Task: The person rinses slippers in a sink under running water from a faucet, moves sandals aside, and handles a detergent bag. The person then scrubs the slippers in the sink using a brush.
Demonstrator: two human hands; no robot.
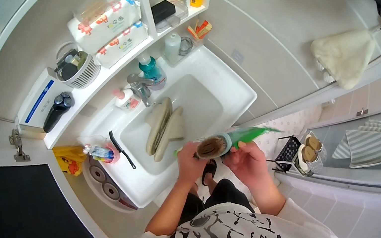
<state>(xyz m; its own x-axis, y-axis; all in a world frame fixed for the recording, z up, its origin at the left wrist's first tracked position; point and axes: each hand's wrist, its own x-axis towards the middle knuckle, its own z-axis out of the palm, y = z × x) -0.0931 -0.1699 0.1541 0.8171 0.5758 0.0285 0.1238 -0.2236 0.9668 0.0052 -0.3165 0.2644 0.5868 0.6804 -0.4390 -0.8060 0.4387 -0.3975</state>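
In front of my body, at the sink's near edge, my left hand is closed around one side of a round brush with brown bristles facing up. My right hand grips a green plastic packet just right of the brush. Two beige slippers lie in the white sink, one slipper partly beneath the other slipper. The fingertips under the brush are partly hidden.
A faucet, a soap bottle and a blue-green bottle stand behind the basin. At its left rim are a black brush and a pink cup. A shelf runs above.
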